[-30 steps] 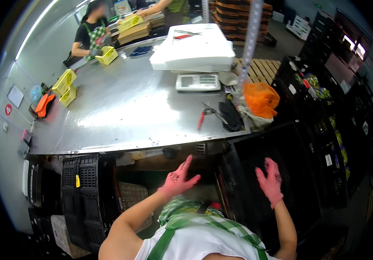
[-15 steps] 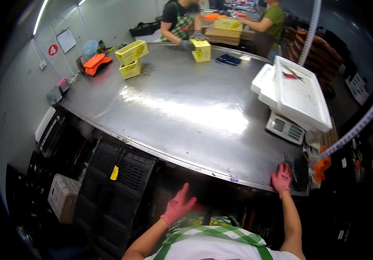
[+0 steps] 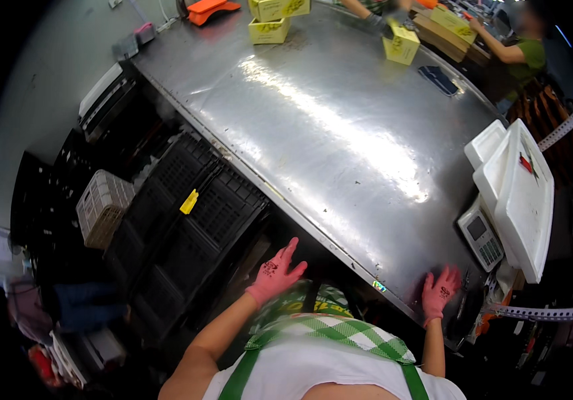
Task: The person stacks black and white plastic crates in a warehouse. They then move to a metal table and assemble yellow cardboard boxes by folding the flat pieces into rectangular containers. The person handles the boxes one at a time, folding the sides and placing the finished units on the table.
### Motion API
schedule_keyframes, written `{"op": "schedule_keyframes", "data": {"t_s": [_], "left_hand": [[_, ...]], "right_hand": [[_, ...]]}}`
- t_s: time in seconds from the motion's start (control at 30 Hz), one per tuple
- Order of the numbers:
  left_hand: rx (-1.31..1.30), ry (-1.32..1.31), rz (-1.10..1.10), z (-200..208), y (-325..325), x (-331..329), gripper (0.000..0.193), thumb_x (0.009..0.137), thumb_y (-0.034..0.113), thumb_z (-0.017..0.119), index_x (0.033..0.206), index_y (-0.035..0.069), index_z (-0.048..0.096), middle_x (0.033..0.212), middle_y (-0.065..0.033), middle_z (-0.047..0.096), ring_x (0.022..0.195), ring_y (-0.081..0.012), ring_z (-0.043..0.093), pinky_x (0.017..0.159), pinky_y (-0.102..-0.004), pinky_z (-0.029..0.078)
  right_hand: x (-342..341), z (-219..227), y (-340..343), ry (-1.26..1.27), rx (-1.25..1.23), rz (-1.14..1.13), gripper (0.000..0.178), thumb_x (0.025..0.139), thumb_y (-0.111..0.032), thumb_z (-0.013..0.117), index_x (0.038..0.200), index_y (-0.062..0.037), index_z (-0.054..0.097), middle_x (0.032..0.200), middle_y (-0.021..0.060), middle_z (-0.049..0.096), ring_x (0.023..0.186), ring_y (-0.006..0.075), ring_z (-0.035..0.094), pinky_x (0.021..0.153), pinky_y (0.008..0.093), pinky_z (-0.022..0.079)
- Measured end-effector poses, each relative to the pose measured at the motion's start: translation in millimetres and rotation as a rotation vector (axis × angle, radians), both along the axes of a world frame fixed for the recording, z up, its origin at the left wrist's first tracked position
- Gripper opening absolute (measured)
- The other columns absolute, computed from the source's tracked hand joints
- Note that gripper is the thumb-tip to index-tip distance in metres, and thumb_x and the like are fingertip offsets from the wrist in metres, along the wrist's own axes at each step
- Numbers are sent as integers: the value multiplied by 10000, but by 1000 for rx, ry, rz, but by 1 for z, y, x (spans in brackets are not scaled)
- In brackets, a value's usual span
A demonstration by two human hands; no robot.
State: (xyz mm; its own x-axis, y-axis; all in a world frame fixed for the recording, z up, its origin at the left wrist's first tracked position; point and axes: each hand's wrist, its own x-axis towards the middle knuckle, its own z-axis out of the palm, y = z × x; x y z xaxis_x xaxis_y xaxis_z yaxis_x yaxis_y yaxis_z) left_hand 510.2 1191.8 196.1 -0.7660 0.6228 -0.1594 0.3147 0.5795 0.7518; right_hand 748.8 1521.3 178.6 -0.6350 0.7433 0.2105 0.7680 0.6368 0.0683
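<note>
My left hand (image 3: 275, 272), in a pink glove, is held in the air just off the near edge of the metal table (image 3: 313, 153). Its fingers are apart and nothing is in it. Over the table's near right corner is my right hand (image 3: 439, 293), also in a pink glove, with fingers spread and empty; whether it touches the metal cannot be made out. Beyond it stands a digital scale (image 3: 481, 235), with a white foam tray (image 3: 523, 200) on top. Red-handled scissors (image 3: 526, 164) lie in the tray.
Yellow boxes (image 3: 270, 31) are stacked at the far left of the table. A co-worker's gloved hand touches another yellow box (image 3: 401, 45), near a dark blue cloth (image 3: 438, 80). Black crates (image 3: 186, 220) stand left of me, below table height, beside a pale basket (image 3: 103, 207).
The view has turned and tipped downward, so the table appears slanted. My right hand has lifted or shifted from the dark tools at the corner; my left hand stays open off the edge.
</note>
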Motion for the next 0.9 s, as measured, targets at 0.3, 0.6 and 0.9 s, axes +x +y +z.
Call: {"op": "schedule_keyframes", "data": {"t_s": [0.3,0.6,0.9], "left_hand": [[-5,-39,273,-37,-76,42,575,752,239,680,1244,108,411,948,-74,559,671,-153,576,626,-271,495],[188,192,355,-7,-232,102,337,726,89,654,1045,59,547,801,-65,607,635,-181,582,580,-294,482],[-83,590,614,11,-309,89,410,776,35,598,1171,39,487,1204,-162,447,1152,-316,406,937,-390,359]], "right_hand": [[-98,27,-74,249,-410,567,458,802,-168,545,1206,3,414,1236,226,412,1131,399,388,966,453,300],[-92,1,-182,275,-194,596,441,762,-139,570,1166,-14,446,1216,196,433,1108,379,401,938,454,322],[-51,-38,-284,-29,-591,674,430,741,-176,606,1132,-53,476,1200,153,453,1125,331,416,938,432,330]]}}
